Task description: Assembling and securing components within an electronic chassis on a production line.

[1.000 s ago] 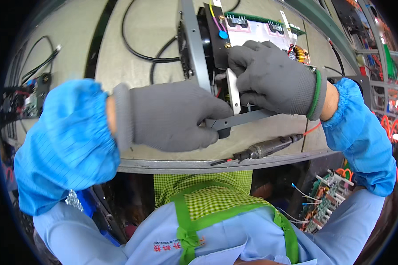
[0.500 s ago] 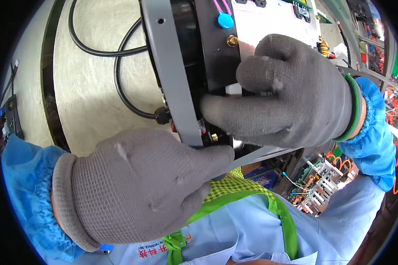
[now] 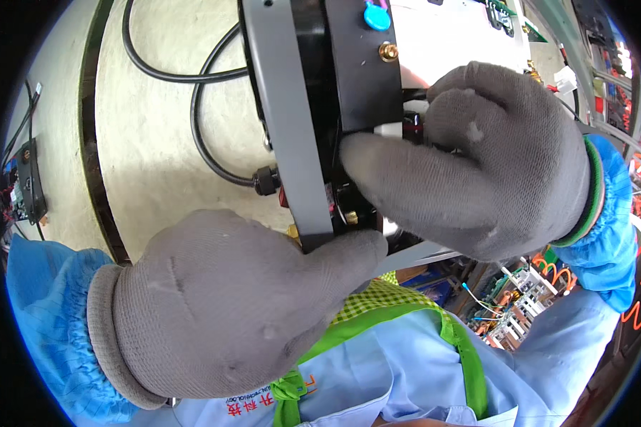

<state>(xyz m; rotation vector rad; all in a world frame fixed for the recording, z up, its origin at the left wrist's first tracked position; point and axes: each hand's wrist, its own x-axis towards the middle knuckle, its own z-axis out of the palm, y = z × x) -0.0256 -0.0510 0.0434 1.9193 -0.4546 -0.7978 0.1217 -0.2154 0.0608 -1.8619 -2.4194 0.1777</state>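
A grey-edged metal equipment case [image 3: 281, 114] with a black inner panel [image 3: 367, 78] stands in front of me. My left hand [image 3: 228, 306], in a grey knit glove, is at its near corner. The thumb lies over the frame's end by a small brass fitting [image 3: 351, 217]; the other fingers are hidden. My right hand [image 3: 506, 164], also gloved, reaches inside from the right. Its thumb stretches toward the gap beside the panel, and the other fingers curl in. A small dark part [image 3: 413, 122] shows by the fingertips; whatever they pinch is hidden.
A black cable [image 3: 196, 135] loops over the pale worktop [image 3: 149, 171] and enters the case through a black gland [image 3: 266, 181]. A blue disc component [image 3: 377, 17] and brass bolt [image 3: 388, 51] sit on the panel. Circuit assemblies [image 3: 523, 306] stand at lower right.
The case appears slightly farther right and higher in view. My right hand has shifted right, its thumb lifting from the near gap, uncovering a small dark part. My left hand stays at the corner.
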